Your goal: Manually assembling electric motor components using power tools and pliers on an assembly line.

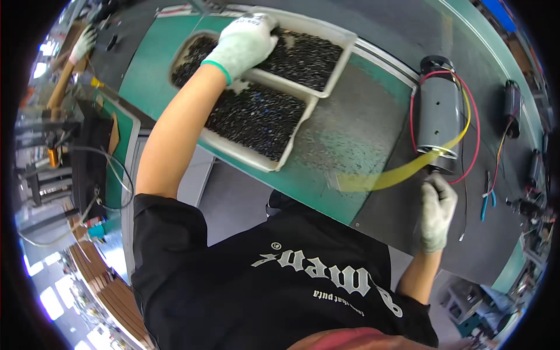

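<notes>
I see the motor [439, 119] lying on its side on the dark mat [379, 192], its long axis running from the bench's far edge toward me, one black end cap far, the other near. It is a grey cylinder with small holes along its side; red wires [473, 125] loop around its right side and a yellow strip [402, 172] curls off its near end to the left. My right hand [437, 213], gloved, sits just at the motor's near end, fingers curled and pinching something there; I cannot tell exactly what. My left hand [244, 42], also gloved, rests palm-down and spread over the black parts in the far tray [344, 44], which overlaps the near tray [280, 160]; both lie on the green top [326, 175] near its left edge. Between trays and motor the mat is open. To the motor's right, blue pliers [487, 201] and more wired units crowd the right edge.
</notes>
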The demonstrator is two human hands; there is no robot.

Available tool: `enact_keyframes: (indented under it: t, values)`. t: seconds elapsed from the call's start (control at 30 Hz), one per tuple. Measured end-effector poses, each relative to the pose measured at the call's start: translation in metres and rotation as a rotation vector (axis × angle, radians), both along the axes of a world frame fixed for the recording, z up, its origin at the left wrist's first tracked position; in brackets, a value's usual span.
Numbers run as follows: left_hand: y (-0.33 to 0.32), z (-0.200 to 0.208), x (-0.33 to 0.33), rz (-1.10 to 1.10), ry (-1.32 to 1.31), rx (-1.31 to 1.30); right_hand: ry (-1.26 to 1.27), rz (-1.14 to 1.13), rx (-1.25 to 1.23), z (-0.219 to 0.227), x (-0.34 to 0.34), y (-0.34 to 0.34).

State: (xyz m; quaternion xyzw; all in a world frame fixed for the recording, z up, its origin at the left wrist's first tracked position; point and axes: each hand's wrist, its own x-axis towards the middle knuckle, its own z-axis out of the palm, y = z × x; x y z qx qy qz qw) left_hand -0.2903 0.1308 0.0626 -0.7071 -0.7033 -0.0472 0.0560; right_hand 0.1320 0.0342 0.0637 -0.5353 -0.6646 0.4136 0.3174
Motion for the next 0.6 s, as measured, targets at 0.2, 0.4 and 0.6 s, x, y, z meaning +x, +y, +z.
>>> enact_keyframes:
  t: [0.2, 0.4, 0.6]
  values:
    - [0.013, -0.009, -0.002, -0.160, 0.064, -0.013, -0.029, 0.031, -0.112, 0.002, 0.000, -0.010]
    - [0.006, -0.013, -0.018, -0.173, 0.113, 0.040, 0.085, -0.724, 0.521, 0.033, 0.113, 0.002]
    - [-0.002, -0.007, -0.018, -0.032, 0.112, 0.029, 0.316, -0.650, 0.515, 0.010, 0.316, 0.091]
